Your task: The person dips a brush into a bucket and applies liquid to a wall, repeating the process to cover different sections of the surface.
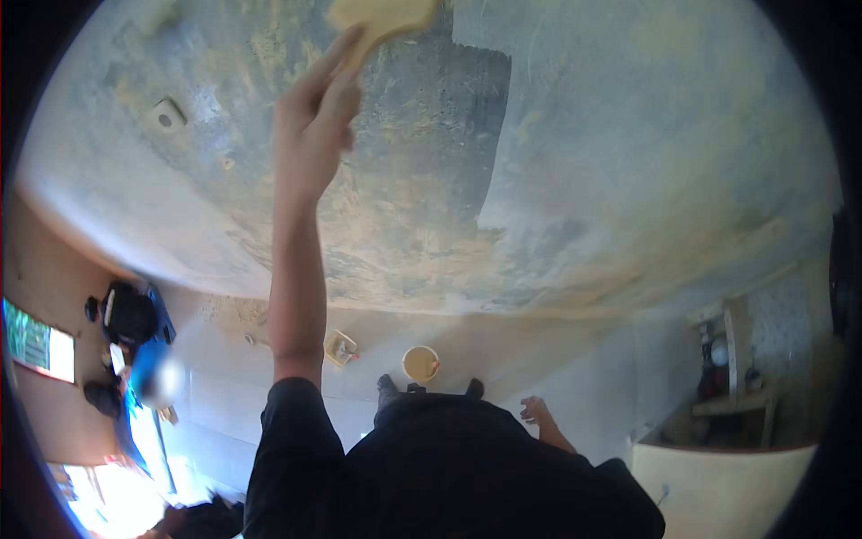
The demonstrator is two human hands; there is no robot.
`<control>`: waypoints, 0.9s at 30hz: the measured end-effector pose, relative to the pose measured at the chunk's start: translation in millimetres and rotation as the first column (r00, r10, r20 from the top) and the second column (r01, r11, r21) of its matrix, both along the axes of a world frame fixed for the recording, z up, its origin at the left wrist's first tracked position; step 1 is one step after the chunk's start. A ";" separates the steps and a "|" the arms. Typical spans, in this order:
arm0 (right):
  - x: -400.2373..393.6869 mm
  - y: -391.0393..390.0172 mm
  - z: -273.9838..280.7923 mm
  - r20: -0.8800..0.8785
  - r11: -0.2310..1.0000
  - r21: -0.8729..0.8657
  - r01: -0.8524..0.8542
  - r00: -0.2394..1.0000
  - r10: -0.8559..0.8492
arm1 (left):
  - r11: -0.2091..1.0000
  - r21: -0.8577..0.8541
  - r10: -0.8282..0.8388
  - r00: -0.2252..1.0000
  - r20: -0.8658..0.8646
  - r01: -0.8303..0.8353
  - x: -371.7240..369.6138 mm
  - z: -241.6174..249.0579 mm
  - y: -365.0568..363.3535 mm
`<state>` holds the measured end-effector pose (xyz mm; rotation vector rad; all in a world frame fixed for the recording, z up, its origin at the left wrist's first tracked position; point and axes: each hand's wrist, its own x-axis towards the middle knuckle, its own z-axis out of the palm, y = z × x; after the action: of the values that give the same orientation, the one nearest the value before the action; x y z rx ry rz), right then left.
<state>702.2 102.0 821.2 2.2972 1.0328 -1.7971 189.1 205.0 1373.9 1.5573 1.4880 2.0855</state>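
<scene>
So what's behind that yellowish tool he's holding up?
The rough plastered wall, darker and wetter there. The left hand presses the tool against it; the patch under the tool is hidden.

tan flat trowel [382, 18] pressed against grey wall [628, 135]

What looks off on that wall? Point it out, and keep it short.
The wall is unevenly coated. A dark, blotchy patch ends in a sharp straight edge against the paler, smoother area to its right. The left hand holds a yellow float at the patch's top. Nothing looks spilled around the bucket.
</scene>
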 end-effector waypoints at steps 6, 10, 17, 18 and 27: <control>82.5 20.1 10.2 0.015 0.996 0.095 0.001 1.000 -0.002 | 0.966 0.216 0.193 0.952 -0.237 -0.142 70.2 45.7 60.4; 137.4 25.0 -16.0 0.015 0.999 0.024 0.023 1.000 -0.024 | 0.938 0.114 0.346 0.890 -0.296 -0.326 97.2 -3.3 83.2; 196.1 31.7 -84.4 0.007 0.975 -0.016 -0.222 0.975 0.222 | 0.897 -0.347 0.243 0.961 -0.131 -0.274 129.4 -164.1 54.3; 193.4 35.1 -95.5 -0.004 0.954 -0.004 -0.299 0.954 0.299 | 0.894 -0.343 0.258 0.958 -0.126 -0.287 130.6 -187.3 51.2; 163.9 82.1 -86.1 0.103 0.607 0.369 -0.704 0.680 0.726 | 0.868 -0.439 0.173 0.970 -0.172 -0.233 101.2 -123.9 38.8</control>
<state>866.2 184.1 735.1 1.5365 2.0926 -1.3821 290.3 243.8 1250.1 1.4147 2.0841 1.5718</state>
